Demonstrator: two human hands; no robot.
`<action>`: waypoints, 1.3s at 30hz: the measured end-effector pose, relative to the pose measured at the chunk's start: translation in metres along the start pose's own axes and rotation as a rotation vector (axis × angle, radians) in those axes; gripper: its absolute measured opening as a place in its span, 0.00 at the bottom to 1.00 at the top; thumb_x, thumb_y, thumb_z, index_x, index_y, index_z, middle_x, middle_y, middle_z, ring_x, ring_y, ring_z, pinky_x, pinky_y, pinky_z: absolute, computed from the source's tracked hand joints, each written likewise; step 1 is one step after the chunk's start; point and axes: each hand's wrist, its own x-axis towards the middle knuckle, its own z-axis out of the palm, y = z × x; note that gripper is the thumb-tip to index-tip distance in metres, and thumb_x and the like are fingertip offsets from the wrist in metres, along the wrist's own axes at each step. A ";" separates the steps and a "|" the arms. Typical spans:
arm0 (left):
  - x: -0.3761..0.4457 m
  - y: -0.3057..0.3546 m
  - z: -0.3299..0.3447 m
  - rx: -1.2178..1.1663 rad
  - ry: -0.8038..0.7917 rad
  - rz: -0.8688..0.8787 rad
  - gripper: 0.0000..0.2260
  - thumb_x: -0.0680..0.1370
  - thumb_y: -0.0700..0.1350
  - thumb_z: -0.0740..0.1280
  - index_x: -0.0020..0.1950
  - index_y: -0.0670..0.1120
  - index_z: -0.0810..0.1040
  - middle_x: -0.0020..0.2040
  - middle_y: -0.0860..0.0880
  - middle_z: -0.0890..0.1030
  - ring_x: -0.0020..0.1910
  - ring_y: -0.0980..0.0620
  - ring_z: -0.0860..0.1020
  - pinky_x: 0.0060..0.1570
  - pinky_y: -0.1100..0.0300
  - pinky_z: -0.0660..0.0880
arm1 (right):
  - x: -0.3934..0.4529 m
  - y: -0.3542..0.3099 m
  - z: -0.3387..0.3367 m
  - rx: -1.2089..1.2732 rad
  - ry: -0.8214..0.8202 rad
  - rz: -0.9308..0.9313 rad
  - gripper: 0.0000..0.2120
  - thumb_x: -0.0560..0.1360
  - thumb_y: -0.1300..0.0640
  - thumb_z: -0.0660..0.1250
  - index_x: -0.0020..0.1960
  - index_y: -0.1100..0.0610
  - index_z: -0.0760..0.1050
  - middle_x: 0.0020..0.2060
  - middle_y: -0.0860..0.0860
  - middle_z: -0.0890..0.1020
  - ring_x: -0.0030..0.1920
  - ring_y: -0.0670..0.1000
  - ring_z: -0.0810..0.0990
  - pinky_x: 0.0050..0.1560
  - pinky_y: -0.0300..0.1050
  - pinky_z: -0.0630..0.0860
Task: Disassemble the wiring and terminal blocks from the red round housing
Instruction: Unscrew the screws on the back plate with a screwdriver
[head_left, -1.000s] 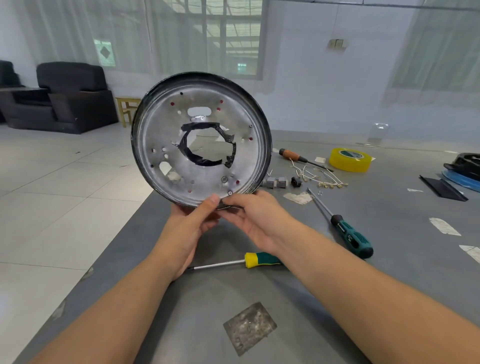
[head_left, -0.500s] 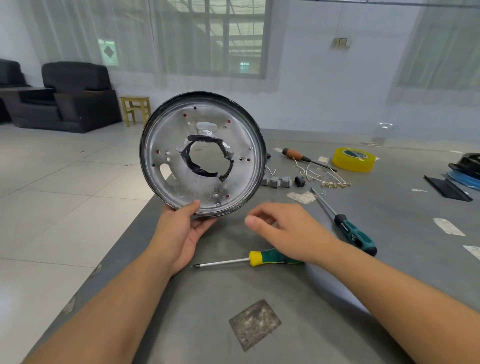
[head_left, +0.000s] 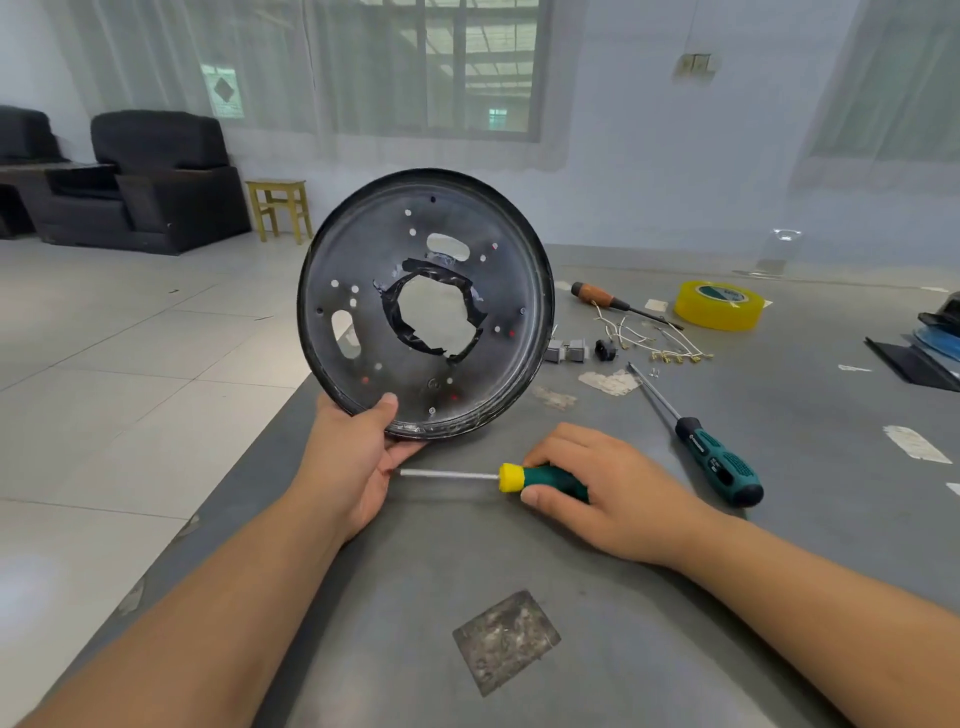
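My left hand (head_left: 358, 457) holds the round housing (head_left: 423, 304) upright by its lower rim, thumb on the inner metal face. The face is a holed metal disc with black tape around its central opening. My right hand (head_left: 602, 486) lies on the table with its fingers curled around the green handle of a yellow-collared screwdriver (head_left: 511, 478), whose shaft points left. Behind the housing lie two grey terminal blocks (head_left: 566, 351), a small black part (head_left: 605, 349) and loose white wires (head_left: 657, 340) with brass ends.
A larger green screwdriver (head_left: 711, 452) lies to the right, an orange-handled one (head_left: 605, 299) further back, beside a yellow tape roll (head_left: 719, 305). Black and blue items (head_left: 930, 345) sit at the right edge. The grey table's (head_left: 467, 571) left edge runs diagonally; tiled floor, a stool and sofas lie beyond.
My right hand let go of the housing rim, dropped to the table and closed on the yellow-collared screwdriver. The housing, now in my left hand alone, tilted and looks darker.
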 end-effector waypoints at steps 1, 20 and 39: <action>0.001 0.000 0.000 -0.004 0.010 0.006 0.18 0.85 0.33 0.62 0.75 0.44 0.70 0.67 0.43 0.82 0.61 0.40 0.84 0.47 0.43 0.86 | 0.000 0.000 0.000 -0.004 0.025 0.037 0.18 0.80 0.37 0.59 0.58 0.48 0.76 0.48 0.43 0.77 0.48 0.44 0.75 0.50 0.46 0.75; 0.004 -0.004 -0.001 -0.029 0.063 0.084 0.12 0.86 0.34 0.62 0.64 0.51 0.71 0.67 0.46 0.80 0.60 0.42 0.84 0.47 0.40 0.85 | 0.003 -0.011 0.006 -0.020 0.147 0.249 0.21 0.79 0.37 0.58 0.61 0.47 0.80 0.45 0.43 0.79 0.45 0.45 0.77 0.47 0.47 0.77; 0.006 -0.005 -0.002 -0.050 0.070 0.091 0.14 0.86 0.34 0.62 0.68 0.49 0.70 0.67 0.45 0.81 0.60 0.42 0.84 0.50 0.39 0.85 | 0.003 -0.018 0.005 -0.010 0.150 0.278 0.20 0.80 0.37 0.57 0.60 0.47 0.79 0.45 0.43 0.79 0.45 0.45 0.76 0.47 0.47 0.77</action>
